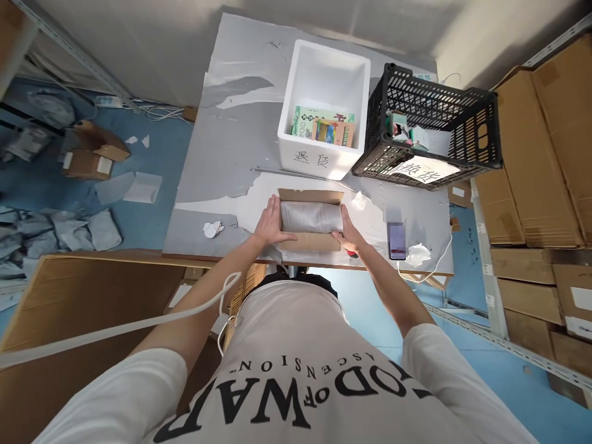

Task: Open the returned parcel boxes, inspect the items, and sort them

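A small cardboard box (311, 242) lies near the front edge of the table, its long flaps folded back. Inside it is a bundle (311, 217) in pale grey wrapping; what the wrapping covers is hidden. My left hand (272, 224) grips the box's left end, fingers along the side and thumb over the front flap. At the opposite end, my right hand (350, 232) holds the box with its thumb at the front corner. Part of a small red object (352, 253) shows beneath my right hand.
Behind the box stand a white foam bin (303, 159) holding books and a black crate (430, 111) with small boxes. A phone (396, 240) on a cable lies to the right. Crumpled paper (213, 229) lies left. A large carton (41, 308) stands beside the table's left front.
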`<state>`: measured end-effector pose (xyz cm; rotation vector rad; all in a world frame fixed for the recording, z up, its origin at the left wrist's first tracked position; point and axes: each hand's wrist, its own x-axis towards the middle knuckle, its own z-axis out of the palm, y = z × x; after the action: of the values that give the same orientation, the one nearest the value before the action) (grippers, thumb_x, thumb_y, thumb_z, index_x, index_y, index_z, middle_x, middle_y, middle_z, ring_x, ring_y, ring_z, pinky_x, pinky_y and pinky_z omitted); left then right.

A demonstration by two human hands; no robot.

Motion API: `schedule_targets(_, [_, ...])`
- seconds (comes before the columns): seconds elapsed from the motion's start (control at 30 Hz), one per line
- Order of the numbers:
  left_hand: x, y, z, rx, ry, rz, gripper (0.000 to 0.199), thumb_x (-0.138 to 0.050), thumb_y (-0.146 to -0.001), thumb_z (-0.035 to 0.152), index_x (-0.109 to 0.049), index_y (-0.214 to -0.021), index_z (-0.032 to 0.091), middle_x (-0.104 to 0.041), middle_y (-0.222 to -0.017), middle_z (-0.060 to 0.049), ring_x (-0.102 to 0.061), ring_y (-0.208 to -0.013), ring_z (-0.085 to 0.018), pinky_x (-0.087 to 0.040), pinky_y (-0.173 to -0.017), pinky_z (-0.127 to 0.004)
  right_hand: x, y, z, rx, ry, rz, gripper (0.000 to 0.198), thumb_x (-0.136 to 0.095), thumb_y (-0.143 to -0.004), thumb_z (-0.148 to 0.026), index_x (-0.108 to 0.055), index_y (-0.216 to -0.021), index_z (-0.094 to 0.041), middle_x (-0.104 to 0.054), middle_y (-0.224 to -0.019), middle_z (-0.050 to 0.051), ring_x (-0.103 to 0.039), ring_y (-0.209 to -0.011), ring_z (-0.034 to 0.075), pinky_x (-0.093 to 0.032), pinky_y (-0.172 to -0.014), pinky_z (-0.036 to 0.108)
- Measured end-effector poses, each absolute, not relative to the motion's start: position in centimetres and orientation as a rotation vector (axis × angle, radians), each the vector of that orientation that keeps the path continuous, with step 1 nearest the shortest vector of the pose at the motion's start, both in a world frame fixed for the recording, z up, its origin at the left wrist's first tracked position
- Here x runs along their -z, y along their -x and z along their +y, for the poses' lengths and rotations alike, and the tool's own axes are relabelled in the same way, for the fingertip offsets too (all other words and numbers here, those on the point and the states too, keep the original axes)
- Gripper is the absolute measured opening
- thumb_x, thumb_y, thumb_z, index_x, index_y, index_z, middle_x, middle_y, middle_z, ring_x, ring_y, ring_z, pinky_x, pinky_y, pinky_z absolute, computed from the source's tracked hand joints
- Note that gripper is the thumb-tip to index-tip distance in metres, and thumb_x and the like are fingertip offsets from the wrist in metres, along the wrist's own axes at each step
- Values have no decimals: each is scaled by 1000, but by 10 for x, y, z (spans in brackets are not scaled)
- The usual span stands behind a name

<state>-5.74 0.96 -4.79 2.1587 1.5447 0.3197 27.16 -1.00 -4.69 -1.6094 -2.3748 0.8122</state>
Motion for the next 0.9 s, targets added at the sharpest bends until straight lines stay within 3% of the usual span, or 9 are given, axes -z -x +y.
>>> schedule_targets(0.13, [53, 57, 11, -318, -2121, 1546, 147, -67, -50, 83, 4, -154, 9, -7, -158, -30, -11, -147, -42, -23, -112, -60, 37, -271, -6, -754, 1626, -2487, 91, -36, -92, -55, 12, -154, -9, -6, -161, 24, -9, -150, 34, -22, -112, 62])
schedule_targets(0.27, [39, 55, 9, -182, -2124, 1627, 145, -68, -50, 82, 2, -155, 9, -6, -159, -28, -10, -148, -42, -19, -114, -59, -9, -262, -7, -315, 1810, -2542, 67, -35, -95, -44, -24, -151, -11, -25, -156, 24, -17, -146, 40, -11, -108, 73])
schedule_targets(0.33, [32, 53, 7, -130, -2127, 1672, 144, -68, -51, 82, 1, -155, 8, -6, -159, -28, -9, -148, -42, -17, -115, -59, -28, -246, -1, -177, 1831, -2551, 48, -34, -96, -30, -43, -140, -13, -44, -145, 23, -34, -138, 38, -16, -110, 67])
schedule_targets(0.4, [27, 50, 7, -94, -2123, 1701, 144, -67, -51, 82, 1, -154, 7, -6, -159, -28, -9, -148, -42, -16, -115, -60, -34, -223, 11, -233, 1721, -2697, 41, -32, -95, -16, -53, -130, -13, -58, -130, 19, -49, -123, 31, -30, -108, 53])
schedule_targets(0.47, [24, 47, 7, -78, -2117, 1708, 145, -68, -51, 82, 1, -154, 6, -7, -159, -29, -9, -148, -43, -16, -115, -61, -28, -199, 28, -338, 1577, -2881, 44, -30, -93, -8, -52, -131, -10, -59, -127, 18, -53, -118, 27, -38, -102, 42])
schedule_targets(0.57, [24, 43, 5, -92, -2107, 1721, 143, -68, -52, 80, -2, -154, 6, -9, -159, -28, -10, -148, -42, -16, -115, -61, -5, -171, 51, -370, 1627, -3012, 51, -29, -91, -3, -41, -141, -6, -52, -136, 21, -49, -123, 28, -41, -96, 39])
schedule_targets(0.63, [26, 42, 2, -108, -2100, 1746, 140, -68, -53, 79, -4, -154, 6, -11, -158, -28, -11, -148, -42, -15, -115, -61, 10, -161, 57, -408, 1716, -3072, 48, -33, -91, -5, -47, -136, -6, -54, -133, 22, -51, -121, 28, -42, -95, 39])
schedule_targets(0.77, [23, 38, -2, -118, -2071, 1795, 137, -67, -56, 78, -7, -154, 5, -12, -158, -28, -9, -147, -43, -13, -115, -62, 20, -152, 56, -530, 1701, -3208, 33, -41, -89, -7, -68, -107, -13, -66, -116, 19, -62, -108, 27, -45, -90, 37])
schedule_targets(0.9, [13, 36, 2, -47, -1978, 1815, 139, -67, -56, 78, -3, -154, 5, -9, -159, -27, -2, -148, -44, -7, -114, -65, -11, -155, 68, -516, 1698, -3242, 37, -47, -89, -11, -61, -122, -17, -70, -108, 18, -67, -97, 28, -48, -81, 39])
